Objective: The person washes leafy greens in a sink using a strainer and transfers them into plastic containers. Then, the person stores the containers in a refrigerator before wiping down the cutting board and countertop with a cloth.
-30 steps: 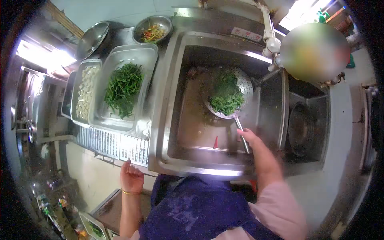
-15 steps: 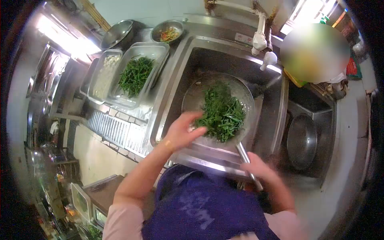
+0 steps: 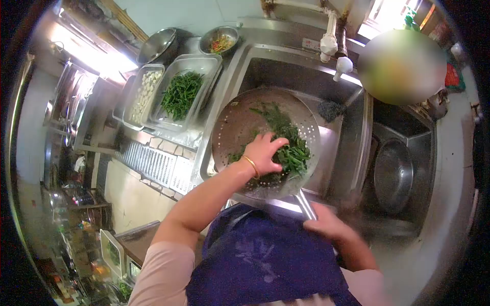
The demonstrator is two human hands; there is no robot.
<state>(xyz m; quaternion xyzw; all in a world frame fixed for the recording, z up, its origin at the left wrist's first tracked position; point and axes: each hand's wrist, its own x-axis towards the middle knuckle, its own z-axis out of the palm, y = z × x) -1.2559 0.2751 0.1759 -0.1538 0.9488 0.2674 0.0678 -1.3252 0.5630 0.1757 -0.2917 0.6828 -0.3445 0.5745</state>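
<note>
A large perforated metal strainer (image 3: 232,120) is held over the sink (image 3: 245,53), near its front edge. Chopped green vegetables (image 3: 296,153) lie in it, mostly on its right side. My left hand (image 3: 265,153), with a gold bangle at the wrist, reaches into the strainer and rests on the greens, its fingers spread and the tips partly hidden among the leaves. The strainer's metal handle (image 3: 306,205) is gripped by my right hand (image 3: 324,223), which is a little blurred.
To the left stand a tray of greens (image 3: 182,96), a tray of pale pieces (image 3: 145,97), a bowl of cut peppers (image 3: 219,42) and a metal bowl (image 3: 155,46). A dark scrubber (image 3: 331,110) and a tap (image 3: 343,68) are right; another basin holds a pan (image 3: 393,176).
The strainer has come up and toward my body. My left hand, first low beside the counter, has moved over the sink and into the greens. My right hand keeps hold of the handle.
</note>
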